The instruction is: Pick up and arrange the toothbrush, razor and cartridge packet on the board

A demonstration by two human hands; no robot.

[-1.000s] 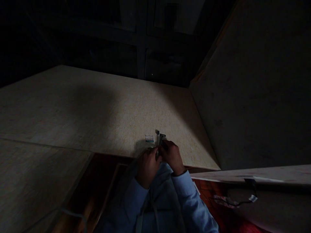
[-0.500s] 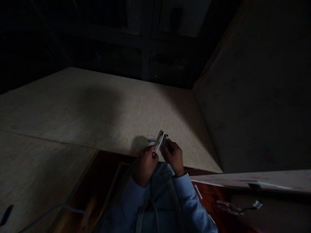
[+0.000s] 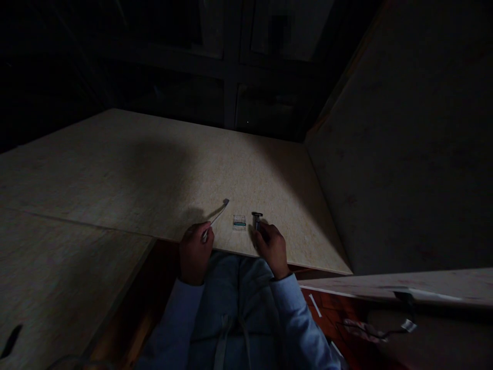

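The scene is dim. My left hand (image 3: pixel 194 249) is closed on a thin white stick-like tool (image 3: pixel 216 218) with a small dark tip, which points up and to the right over the table edge. My right hand (image 3: pixel 270 244) is closed on a small dark T-shaped object (image 3: pixel 257 219), holding it just above or on the tabletop. Between the two hands a small clear packet with a teal label (image 3: pixel 239 221) lies flat on the speckled beige table (image 3: pixel 162 180). Light blue sleeves cover both forearms.
A second beige panel (image 3: pixel 404 169) rises at the right, and another table surface (image 3: pixel 50 277) lies at the left. A lower ledge at the right carries a dark cable with a white tag (image 3: pixel 404 321). Dark cabinets stand beyond the table.
My hands, together near the table edge before, have separated. The left hand moved left with the white stick; the right hand stayed near the packet with the dark object.
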